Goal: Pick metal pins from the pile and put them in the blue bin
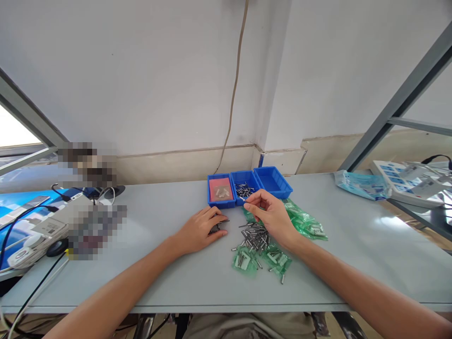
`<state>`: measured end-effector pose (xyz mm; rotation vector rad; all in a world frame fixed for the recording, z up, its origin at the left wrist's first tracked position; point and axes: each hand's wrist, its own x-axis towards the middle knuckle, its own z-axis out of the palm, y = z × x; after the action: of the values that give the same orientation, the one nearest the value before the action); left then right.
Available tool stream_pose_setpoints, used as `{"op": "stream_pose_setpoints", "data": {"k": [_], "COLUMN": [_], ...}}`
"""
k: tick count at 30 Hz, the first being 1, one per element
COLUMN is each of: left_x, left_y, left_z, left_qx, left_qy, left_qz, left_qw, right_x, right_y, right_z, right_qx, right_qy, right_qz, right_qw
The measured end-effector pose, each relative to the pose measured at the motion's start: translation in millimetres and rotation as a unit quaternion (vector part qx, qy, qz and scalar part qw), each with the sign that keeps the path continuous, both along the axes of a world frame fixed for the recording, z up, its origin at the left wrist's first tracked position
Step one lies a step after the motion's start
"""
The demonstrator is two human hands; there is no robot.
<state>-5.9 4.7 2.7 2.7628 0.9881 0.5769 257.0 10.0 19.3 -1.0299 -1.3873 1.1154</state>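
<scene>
The left hand [202, 230] is curling loosely around dark metal pieces [214, 228] on the tabletop [176, 282]; whether it is gripping them, I cannot tell. The right hand [270, 215] is pinching a small pale piece [242, 199] near the middle blue bin [245, 176]. Metal pins [254, 237] are lying among green packets [244, 268]. At left, a white power strip [52, 228] is bearing a label, its print too small to read.

Ahead of you, a beige cable [236, 84] hangs down the pale wall [158, 80]. To your right, a light-blue plastic packet [360, 184] lies beside a white power strip [404, 192] with blue sockets; behind them slants a grey metal post [377, 132].
</scene>
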Motion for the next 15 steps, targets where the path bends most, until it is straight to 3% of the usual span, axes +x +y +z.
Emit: {"op": "stream_pose_setpoints", "data": {"k": [5, 15], "left_x": [0.2, 0.5], "left_y": [0.0, -0.8], "left_z": [0.6, 2.2], "left_qx": [-0.003, -0.005], "left_qy": [0.003, -0.005], "left_qz": [0.003, 0.002], "left_qw": [1.000, 1.000], "right_x": [0.5, -0.3], "right_y": [-0.4, -1.5], "right_z": [0.9, 3.1], "right_qx": [0.001, -0.090], "right_qy": [-0.013, 0.065], "right_qz": [0.006, 0.048], "right_qw": [1.000, 0.993]}}
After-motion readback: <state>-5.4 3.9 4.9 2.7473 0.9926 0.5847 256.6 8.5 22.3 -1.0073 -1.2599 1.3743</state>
